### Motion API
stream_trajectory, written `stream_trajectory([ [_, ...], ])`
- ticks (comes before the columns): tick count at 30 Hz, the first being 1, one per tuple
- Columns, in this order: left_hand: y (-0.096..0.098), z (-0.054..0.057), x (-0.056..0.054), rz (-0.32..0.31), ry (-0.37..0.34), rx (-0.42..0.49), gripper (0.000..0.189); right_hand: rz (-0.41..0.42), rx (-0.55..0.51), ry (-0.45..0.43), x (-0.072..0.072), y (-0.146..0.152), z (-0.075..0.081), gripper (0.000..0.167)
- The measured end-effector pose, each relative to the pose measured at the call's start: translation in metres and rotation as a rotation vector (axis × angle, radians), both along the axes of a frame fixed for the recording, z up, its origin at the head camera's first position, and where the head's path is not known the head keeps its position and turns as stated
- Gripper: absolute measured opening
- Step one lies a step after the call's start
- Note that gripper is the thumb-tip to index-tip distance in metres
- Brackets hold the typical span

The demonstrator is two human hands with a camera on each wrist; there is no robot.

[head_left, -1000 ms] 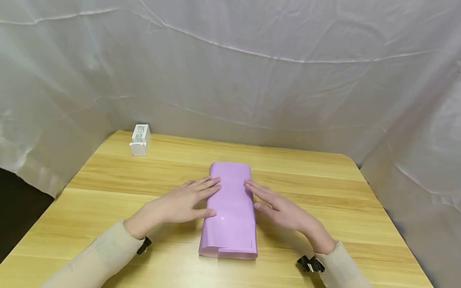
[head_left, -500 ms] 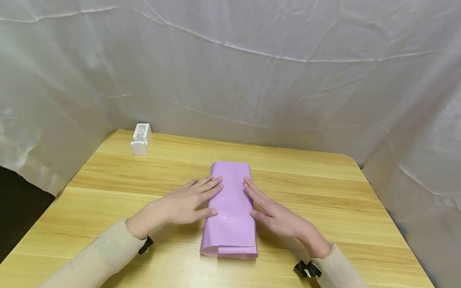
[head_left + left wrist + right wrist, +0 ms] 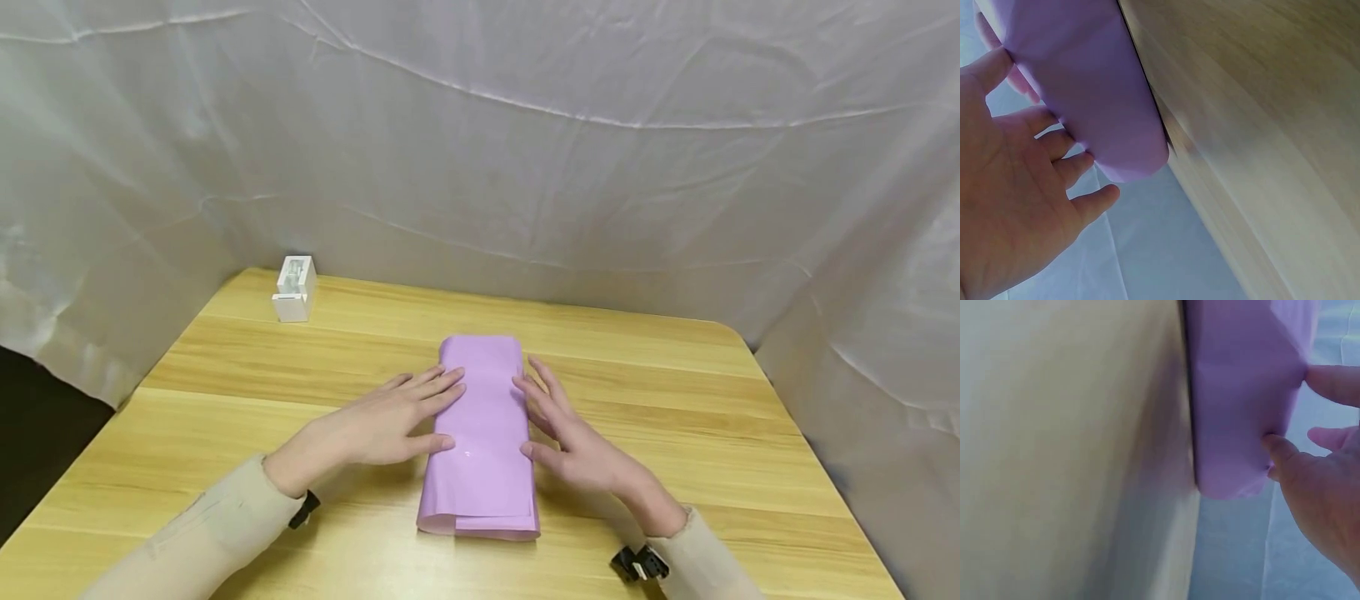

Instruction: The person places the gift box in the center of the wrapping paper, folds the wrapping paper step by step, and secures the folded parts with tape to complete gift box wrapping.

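A long purple paper-wrapped bundle (image 3: 483, 433) lies lengthwise on the table, its near end showing overlapping paper layers with an open fold. My left hand (image 3: 375, 425) rests along its left edge, fingers spread and nearly straight on top. At the right edge, my right hand (image 3: 581, 442) touches the paper with thumb and fingertips, the fingers slightly bent and spread. In the left wrist view the left fingertips meet the bundle's (image 3: 1091, 81) upper edge. The right wrist view has a fingertip pressing into the paper's (image 3: 1235, 412) side. Whatever lies inside the paper is hidden.
A small white tape dispenser (image 3: 294, 290) with clear tape stands at the table's far left corner. The wood-grain table (image 3: 645, 358) has a rounded far right corner. Grey cloth (image 3: 480, 167) hangs behind and at both sides.
My right hand's fingers have spread and shifted at the bundle's right edge, one finger now lifting away from it. My left hand stays almost still.
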State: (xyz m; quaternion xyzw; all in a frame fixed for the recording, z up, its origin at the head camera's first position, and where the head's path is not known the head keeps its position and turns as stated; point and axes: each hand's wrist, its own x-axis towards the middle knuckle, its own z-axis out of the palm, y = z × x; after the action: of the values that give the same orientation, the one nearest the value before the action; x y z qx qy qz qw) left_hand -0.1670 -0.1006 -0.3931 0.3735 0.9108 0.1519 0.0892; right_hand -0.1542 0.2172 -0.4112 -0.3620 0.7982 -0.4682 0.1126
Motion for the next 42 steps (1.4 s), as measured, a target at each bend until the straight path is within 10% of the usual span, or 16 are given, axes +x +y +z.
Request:
stream_trajectory([
  [8, 0.000, 0.002, 0.000, 0.003, -0.010, 0.001, 0.079, -0.114, -0.053, -0.010, -0.004, 0.002, 0.001, 0.058],
  [18, 0.000, 0.004, 0.001, -0.005, 0.003, -0.003, 0.079, -0.183, 0.222, 0.338, -0.015, 0.020, 0.005, 0.041],
  [37, 0.000, 0.003, 0.001, -0.009, 0.018, 0.002, 0.078, -0.212, 0.210, 0.224, -0.015, 0.017, 0.001, 0.044],
  [42, 0.000, 0.003, 0.001, -0.005, 0.018, 0.005, 0.079, -0.187, 0.245, 0.311, -0.018, 0.020, 0.000, 0.042],
])
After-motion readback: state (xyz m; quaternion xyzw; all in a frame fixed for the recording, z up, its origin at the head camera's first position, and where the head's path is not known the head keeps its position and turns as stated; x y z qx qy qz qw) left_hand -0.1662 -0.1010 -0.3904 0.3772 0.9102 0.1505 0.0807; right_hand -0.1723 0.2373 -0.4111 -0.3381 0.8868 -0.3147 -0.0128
